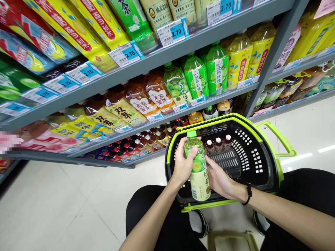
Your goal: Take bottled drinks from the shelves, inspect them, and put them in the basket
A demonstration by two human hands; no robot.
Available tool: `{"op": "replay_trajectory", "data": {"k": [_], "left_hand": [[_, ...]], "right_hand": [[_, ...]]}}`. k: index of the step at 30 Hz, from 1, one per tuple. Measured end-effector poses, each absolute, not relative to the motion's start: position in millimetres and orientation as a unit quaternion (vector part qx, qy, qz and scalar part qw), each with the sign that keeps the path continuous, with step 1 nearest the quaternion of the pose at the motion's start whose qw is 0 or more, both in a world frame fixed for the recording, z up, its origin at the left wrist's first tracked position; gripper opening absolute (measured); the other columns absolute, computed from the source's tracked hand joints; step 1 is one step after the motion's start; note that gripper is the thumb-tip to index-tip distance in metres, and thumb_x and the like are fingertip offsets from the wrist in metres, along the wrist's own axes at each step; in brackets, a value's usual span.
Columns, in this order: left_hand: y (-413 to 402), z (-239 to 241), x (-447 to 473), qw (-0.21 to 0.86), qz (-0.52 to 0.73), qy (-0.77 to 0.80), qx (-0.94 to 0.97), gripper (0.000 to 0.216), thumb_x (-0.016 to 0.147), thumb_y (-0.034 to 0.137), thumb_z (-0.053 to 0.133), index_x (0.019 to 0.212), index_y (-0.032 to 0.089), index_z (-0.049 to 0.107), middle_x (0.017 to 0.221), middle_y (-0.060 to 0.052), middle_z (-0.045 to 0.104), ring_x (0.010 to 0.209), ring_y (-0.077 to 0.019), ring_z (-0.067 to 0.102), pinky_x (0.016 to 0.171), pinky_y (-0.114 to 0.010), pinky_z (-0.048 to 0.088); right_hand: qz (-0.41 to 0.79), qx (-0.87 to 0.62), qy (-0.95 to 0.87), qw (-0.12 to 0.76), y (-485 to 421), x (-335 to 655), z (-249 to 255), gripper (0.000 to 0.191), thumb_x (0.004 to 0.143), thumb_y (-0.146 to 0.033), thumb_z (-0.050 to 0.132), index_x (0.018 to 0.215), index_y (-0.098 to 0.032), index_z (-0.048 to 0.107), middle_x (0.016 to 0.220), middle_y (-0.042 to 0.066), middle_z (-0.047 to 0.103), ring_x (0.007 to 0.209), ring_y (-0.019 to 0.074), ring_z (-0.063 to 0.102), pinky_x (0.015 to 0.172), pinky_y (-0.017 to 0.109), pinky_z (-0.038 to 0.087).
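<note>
Both of my hands hold a green-capped bottle of green tea (197, 167) upright over the near rim of a black shopping basket (251, 157) with lime-green trim. My left hand (183, 164) wraps the upper part of the bottle. My right hand (218, 177) grips it from the right, lower down, and a black band circles that wrist. Three small red-capped bottles (218, 143) stand inside the basket at its back.
Grey store shelves (162, 59) packed with drink bottles and blue price tags run along the left and top. A second shelf unit (300, 66) stands at the right. My knees in black trousers flank the basket on a pale tiled floor (65, 209).
</note>
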State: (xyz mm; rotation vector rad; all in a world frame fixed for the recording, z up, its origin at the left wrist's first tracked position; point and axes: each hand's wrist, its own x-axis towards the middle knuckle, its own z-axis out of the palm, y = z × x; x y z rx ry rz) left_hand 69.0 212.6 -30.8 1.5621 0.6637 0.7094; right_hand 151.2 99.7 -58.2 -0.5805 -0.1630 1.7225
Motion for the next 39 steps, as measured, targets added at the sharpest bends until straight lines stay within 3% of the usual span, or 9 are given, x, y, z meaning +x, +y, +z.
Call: {"op": "replay_trajectory", "data": {"k": [3, 6, 16, 28, 33, 39], "left_hand": [[213, -30, 70, 0.592, 0.314, 0.302, 0.678, 0.041, 0.091, 0.052, 0.067, 0.117, 0.020, 0.061, 0.120, -0.010, 0.074, 0.102, -0.0223, 0.071, 0.094, -0.036, 0.056], [213, -31, 71, 0.595, 0.314, 0.321, 0.667, 0.044, 0.088, 0.054, 0.069, 0.114, 0.020, 0.061, 0.114, -0.009, 0.075, 0.098, -0.0228, 0.071, 0.089, -0.036, 0.057], [211, -29, 72, 0.673, 0.302, 0.327, 0.591, 0.036, 0.092, 0.046, 0.064, 0.116, 0.019, 0.065, 0.120, -0.010, 0.074, 0.099, -0.0222, 0.071, 0.085, -0.032, 0.056], [212, -34, 71, 0.709, 0.301, 0.316, 0.555, 0.033, 0.093, 0.044, 0.062, 0.115, 0.020, 0.068, 0.114, -0.008, 0.076, 0.097, -0.0214, 0.070, 0.088, -0.032, 0.056], [213, -34, 73, 0.710, 0.292, 0.328, 0.550, 0.038, 0.090, 0.045, 0.066, 0.119, 0.020, 0.068, 0.113, -0.008, 0.076, 0.096, -0.0217, 0.070, 0.088, -0.032, 0.056], [218, -29, 73, 0.639, 0.280, 0.336, 0.633, 0.040, 0.094, 0.047, 0.062, 0.119, 0.017, 0.071, 0.114, -0.010, 0.076, 0.099, -0.0227, 0.071, 0.089, -0.031, 0.054]], "right_hand": [[0.742, -0.251, -0.079, 0.617, 100, 150, -59, 0.057, 0.106, -0.057, 0.037, 0.150, -0.025, 0.054, 0.140, 0.009, 0.068, 0.133, 0.0264, 0.059, 0.122, 0.051, 0.030], [0.742, -0.254, -0.085, 0.615, 100, 149, -60, 0.057, 0.109, -0.055, 0.029, 0.150, -0.024, 0.053, 0.138, 0.009, 0.069, 0.131, 0.0249, 0.061, 0.122, 0.050, 0.032], [0.775, -0.231, -0.081, 0.583, 99, 151, -71, 0.067, 0.105, -0.065, 0.025, 0.136, -0.019, 0.063, 0.108, 0.013, 0.078, 0.099, 0.0273, 0.074, 0.100, 0.051, 0.054], [0.773, -0.268, -0.035, 0.574, 98, 150, -65, 0.068, 0.105, -0.064, 0.024, 0.123, -0.016, 0.068, 0.090, 0.012, 0.078, 0.080, 0.0244, 0.075, 0.086, 0.044, 0.060], [0.758, -0.283, -0.038, 0.586, 98, 150, -63, 0.063, 0.103, -0.065, 0.032, 0.122, -0.017, 0.067, 0.092, 0.011, 0.077, 0.083, 0.0257, 0.074, 0.086, 0.045, 0.059], [0.729, -0.284, -0.080, 0.618, 96, 152, -61, 0.059, 0.091, -0.064, 0.057, 0.127, -0.018, 0.063, 0.106, 0.010, 0.077, 0.102, 0.0306, 0.071, 0.099, 0.051, 0.053]]}}
